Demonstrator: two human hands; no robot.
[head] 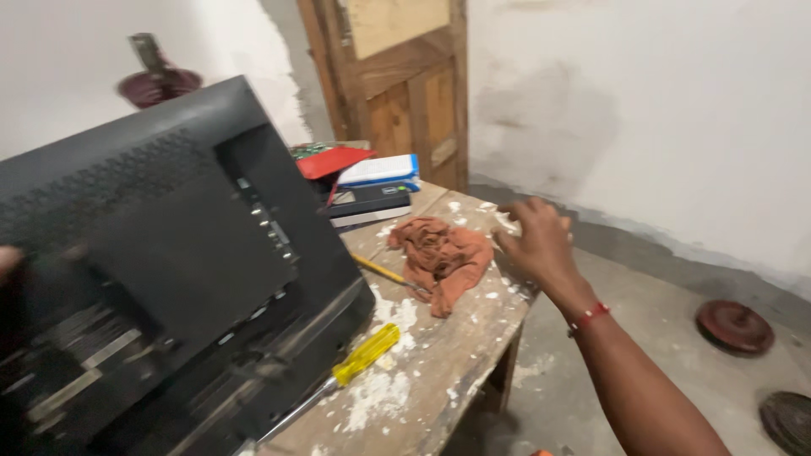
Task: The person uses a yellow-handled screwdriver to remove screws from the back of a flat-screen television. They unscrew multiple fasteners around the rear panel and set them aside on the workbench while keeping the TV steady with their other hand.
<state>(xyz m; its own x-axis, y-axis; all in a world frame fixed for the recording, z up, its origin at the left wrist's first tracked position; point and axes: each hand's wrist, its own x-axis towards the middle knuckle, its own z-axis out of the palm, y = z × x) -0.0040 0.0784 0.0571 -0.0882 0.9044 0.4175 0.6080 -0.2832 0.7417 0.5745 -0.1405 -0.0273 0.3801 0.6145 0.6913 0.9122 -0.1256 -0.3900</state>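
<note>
A large black flat television set stands tilted on a rough wooden table, with its plastic back panel turned to the camera. The left hand is only a blur at the left edge of the picture, against the back of the television; I cannot tell how far it is open or if it grips the set.

The right hand reaches out over the far right edge of the table. Its fingers are spread a little and bent, and it holds nothing. It is just beside a crumpled rust-orange cloth, which lies on the table top, and a thin red band is around the wrist.

A screwdriver with a yellow plastic handle lies on the table near the lower corner of the television, with its metal shaft pointing toward the near edge. A second, thinner tool with a yellow shaft lies partly under the cloth. White dust and crumbs are scattered over the wood.

Behind the television, at the far end of the table, there is a stack of flat things: a red one, a white and blue box and a dark flat device. A brown wooden door stands in the white wall behind. On the concrete floor at the right lie two round dark discs.
</note>
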